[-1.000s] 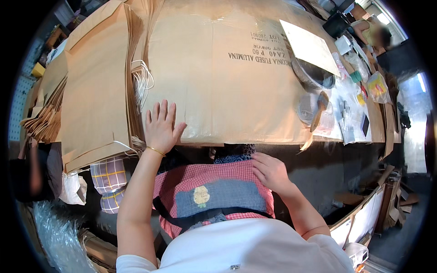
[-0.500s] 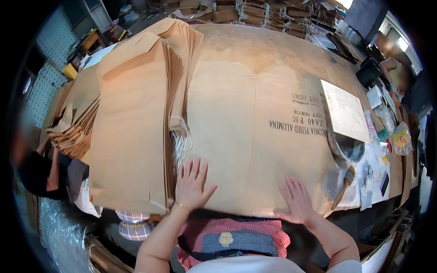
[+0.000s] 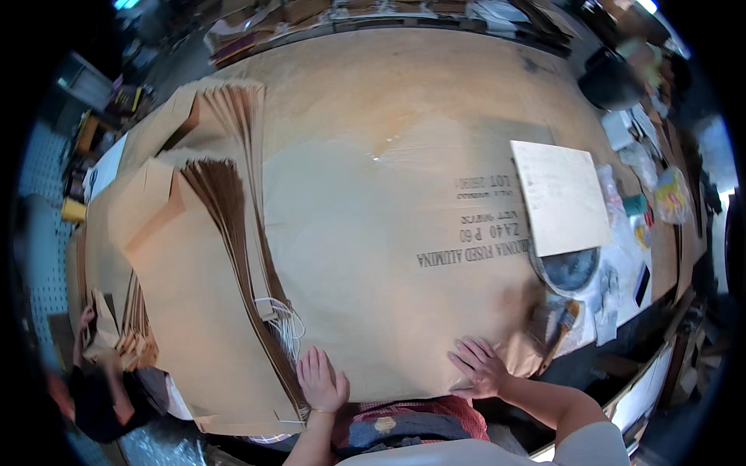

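Note:
My left hand (image 3: pixel 321 380) lies flat near the front edge of a large brown paper sheet (image 3: pixel 357 272) with dark print, which covers the table. It holds nothing, and its fingertips are close to the right side of a thick stack of brown paper bags (image 3: pixel 183 287). White strings (image 3: pixel 284 320) lie against that stack, just above my fingers. Farther right, my right hand (image 3: pixel 480 368) rests on the sheet near the same edge, fingers stretched out and slightly bent, with nothing in it. A second layer of bags (image 3: pixel 241 116) shows behind the front stack.
At the right, a pale board (image 3: pixel 561 198) lies over a round basin (image 3: pixel 567 270), with a brush (image 3: pixel 561 330) near it. Plastic bags (image 3: pixel 671 198) and a black bucket (image 3: pixel 610 80) stand along that side. A co-worker (image 3: pixel 105 392) handles folded paper at the left.
The view has tilted and shifted, so the table sits differently in it. The fingers of my left hand are closer together; those of my right hand are more bent. Both hands remain on the sheet.

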Demonstrator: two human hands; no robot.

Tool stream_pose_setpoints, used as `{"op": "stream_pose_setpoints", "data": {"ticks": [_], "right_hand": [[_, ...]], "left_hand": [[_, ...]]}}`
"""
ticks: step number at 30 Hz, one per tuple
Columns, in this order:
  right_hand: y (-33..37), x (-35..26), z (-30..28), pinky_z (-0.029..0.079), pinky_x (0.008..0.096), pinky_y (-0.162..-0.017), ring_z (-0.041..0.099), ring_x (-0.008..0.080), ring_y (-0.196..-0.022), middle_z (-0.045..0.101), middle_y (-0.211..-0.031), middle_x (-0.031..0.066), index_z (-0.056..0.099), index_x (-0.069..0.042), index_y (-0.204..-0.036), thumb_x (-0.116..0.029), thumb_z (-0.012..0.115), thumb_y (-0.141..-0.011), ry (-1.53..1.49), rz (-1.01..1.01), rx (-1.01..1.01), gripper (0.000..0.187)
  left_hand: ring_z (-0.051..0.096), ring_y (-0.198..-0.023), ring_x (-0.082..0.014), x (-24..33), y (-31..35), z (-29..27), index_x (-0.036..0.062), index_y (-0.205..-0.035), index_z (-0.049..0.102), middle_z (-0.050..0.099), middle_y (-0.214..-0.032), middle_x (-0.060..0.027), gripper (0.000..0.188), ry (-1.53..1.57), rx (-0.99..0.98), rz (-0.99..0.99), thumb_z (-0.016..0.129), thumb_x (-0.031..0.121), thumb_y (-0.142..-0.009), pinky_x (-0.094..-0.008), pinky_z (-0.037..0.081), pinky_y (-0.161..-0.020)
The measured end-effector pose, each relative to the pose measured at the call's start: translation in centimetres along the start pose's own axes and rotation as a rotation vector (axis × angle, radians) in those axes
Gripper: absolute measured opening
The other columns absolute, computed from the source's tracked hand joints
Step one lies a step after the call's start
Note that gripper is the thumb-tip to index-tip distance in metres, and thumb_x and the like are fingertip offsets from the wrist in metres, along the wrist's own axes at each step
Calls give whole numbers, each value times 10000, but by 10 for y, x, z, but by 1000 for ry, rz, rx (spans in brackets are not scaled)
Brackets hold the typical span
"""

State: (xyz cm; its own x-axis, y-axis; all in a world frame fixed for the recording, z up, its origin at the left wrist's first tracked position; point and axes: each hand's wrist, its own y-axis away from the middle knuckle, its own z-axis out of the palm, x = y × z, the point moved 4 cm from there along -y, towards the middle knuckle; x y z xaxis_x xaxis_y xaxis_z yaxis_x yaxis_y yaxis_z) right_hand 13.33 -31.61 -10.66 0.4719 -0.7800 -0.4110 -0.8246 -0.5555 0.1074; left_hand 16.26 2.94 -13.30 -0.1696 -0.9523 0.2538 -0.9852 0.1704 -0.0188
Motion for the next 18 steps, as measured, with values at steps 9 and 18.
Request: {"op": "stream_pose_setpoints", "data": {"ticks": [9,18], "right_hand": [[6,0,-1,188,465,-1089,309,290,-1318,357,-1413,143,371,-84,-1373,-623,546,-745,13,41,-108,845],[22,3,3,105,467,-1128,181,304,-1379,246,-1461,187,275,-61,-1407,-590,537,-775,5,-20,-72,865]], "left_hand": [[186,-1348,-407,5,-2,12,-70,-1353,296,251,-1430,-262,668,26,-137,-188,533,223,-802,-509,159,-1100],[256,-1308,-421,106,-34,-27,80,-1384,333,281,-1419,-239,701,57,-573,388,591,368,-799,-555,213,-1048]]}}
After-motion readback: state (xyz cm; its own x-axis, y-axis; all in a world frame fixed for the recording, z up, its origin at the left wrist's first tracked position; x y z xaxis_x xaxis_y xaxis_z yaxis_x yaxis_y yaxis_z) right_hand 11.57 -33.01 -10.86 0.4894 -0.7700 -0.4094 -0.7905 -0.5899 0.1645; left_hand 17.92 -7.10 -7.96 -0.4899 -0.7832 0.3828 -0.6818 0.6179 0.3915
